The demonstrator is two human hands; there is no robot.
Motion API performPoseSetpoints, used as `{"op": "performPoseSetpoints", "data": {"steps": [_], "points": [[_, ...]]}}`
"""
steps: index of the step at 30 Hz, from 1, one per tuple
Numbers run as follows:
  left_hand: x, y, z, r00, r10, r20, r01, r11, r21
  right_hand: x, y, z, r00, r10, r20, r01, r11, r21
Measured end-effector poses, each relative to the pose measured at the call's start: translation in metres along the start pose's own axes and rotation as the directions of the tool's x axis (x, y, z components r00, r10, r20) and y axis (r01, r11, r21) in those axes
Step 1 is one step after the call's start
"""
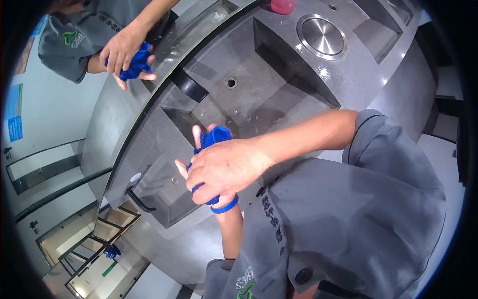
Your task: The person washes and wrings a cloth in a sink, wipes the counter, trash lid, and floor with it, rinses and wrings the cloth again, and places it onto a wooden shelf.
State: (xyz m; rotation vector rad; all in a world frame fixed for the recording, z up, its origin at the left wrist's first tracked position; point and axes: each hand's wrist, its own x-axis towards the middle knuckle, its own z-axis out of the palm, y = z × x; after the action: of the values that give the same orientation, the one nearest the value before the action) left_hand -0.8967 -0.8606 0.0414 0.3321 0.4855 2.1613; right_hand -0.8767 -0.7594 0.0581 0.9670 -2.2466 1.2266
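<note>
A crumpled blue cloth is pressed between my two hands over the counter. On top lies my right hand, its fingers curled over the cloth and its skin wet-looking. Beneath it is my left hand, mostly covered, with some fingertips and the thumb sticking out past the cloth. A blue wristband circles my left wrist. Both hands are beside the near side of a grey sink basin with a drain.
A black faucet reaches over the basin. Another black faucet stands by a second basin. A round metal lid and a pink container are on the counter. The mirror reflects my hands.
</note>
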Motion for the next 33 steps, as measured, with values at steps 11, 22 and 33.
{"op": "performPoseSetpoints", "data": {"steps": [11, 22, 33], "points": [[0.039, -0.006, -0.037, 0.579, 0.291, -0.762, -0.005, 0.936, 0.353, -0.010, 0.027, 0.026, 0.154, 0.940, -0.304, -0.182, 0.329, 0.927], [0.040, -0.023, -0.081, 0.799, 0.602, -0.008, 0.110, -0.134, 0.985, -0.049, 0.074, 0.067, -0.093, 0.994, 0.065, 0.273, -0.038, 0.961], [-0.007, -0.024, -0.159, 0.542, -0.195, -0.817, 0.587, 0.783, 0.203, -0.082, 0.100, 0.074, 0.008, 0.960, 0.282, -0.156, -0.277, 0.948]]}}
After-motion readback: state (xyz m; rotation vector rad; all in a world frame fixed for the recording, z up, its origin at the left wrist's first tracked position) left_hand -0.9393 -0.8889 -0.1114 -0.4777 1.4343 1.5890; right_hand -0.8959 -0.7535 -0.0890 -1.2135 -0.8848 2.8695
